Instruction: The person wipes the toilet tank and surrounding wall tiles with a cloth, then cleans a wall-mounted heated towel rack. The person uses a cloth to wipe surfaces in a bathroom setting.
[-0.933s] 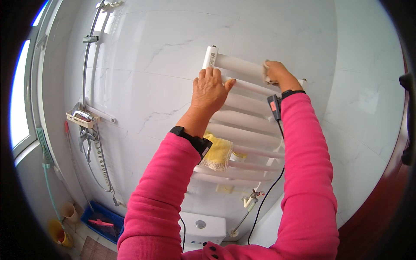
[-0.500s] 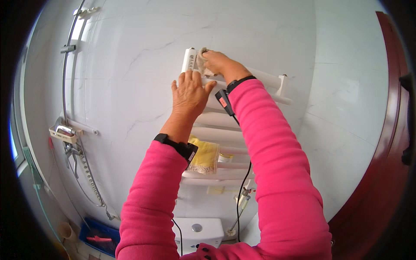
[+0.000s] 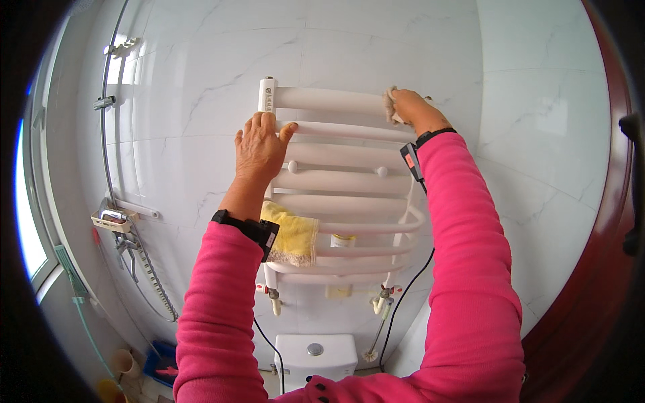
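Observation:
A white ladder-shaped towel rack [image 3: 329, 101] with curved bars is mounted on the tiled wall in front of me. My left hand [image 3: 261, 148] grips its left upright near the top, fingers over the post and thumb out along the second bar. At the right end of the top bar, my right hand [image 3: 415, 109] presses a bunched beige cloth [image 3: 390, 104] against the bar. The fingers are closed on the cloth, and part of it is hidden under them. A yellow cloth [image 3: 295, 235] with a lace edge hangs over the lower left bars.
Below the rack are valves [image 3: 383, 299] and a white toilet tank [image 3: 316, 359]. A shower rail with a caddy [image 3: 114, 221] and hose stands at left, above a blue basin [image 3: 158, 363]. A black cable [image 3: 411, 282] hangs from my right wrist. A dark red door frame is at right.
My right hand has slid the beige cloth rightward along the top bar, from the left end to the right end. My left hand stays on the left upright while the view has shifted.

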The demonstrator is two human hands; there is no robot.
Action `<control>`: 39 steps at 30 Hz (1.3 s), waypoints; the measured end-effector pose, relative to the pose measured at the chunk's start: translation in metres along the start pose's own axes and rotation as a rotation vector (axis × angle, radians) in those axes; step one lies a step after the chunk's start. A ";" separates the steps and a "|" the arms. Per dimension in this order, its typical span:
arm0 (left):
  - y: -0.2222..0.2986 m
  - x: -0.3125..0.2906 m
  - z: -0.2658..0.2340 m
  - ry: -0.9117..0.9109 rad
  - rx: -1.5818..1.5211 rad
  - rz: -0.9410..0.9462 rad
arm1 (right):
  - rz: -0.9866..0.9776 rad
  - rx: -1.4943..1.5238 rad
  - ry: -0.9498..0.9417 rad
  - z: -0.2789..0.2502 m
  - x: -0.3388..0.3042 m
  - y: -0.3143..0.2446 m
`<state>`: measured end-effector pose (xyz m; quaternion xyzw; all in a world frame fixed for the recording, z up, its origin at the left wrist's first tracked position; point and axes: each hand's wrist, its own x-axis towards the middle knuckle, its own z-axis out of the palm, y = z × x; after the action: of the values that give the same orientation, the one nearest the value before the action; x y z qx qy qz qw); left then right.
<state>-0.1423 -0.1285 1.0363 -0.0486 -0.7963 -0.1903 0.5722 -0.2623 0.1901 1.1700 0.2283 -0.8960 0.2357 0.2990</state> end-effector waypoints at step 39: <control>-0.007 0.001 0.003 -0.003 -0.005 0.010 | 0.128 -0.030 0.853 -0.031 -0.050 0.107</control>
<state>-0.1472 -0.1345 1.0348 -0.0544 -0.7963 -0.1894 0.5719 -0.2721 0.3048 1.1296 0.0498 -0.7079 0.3140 0.6307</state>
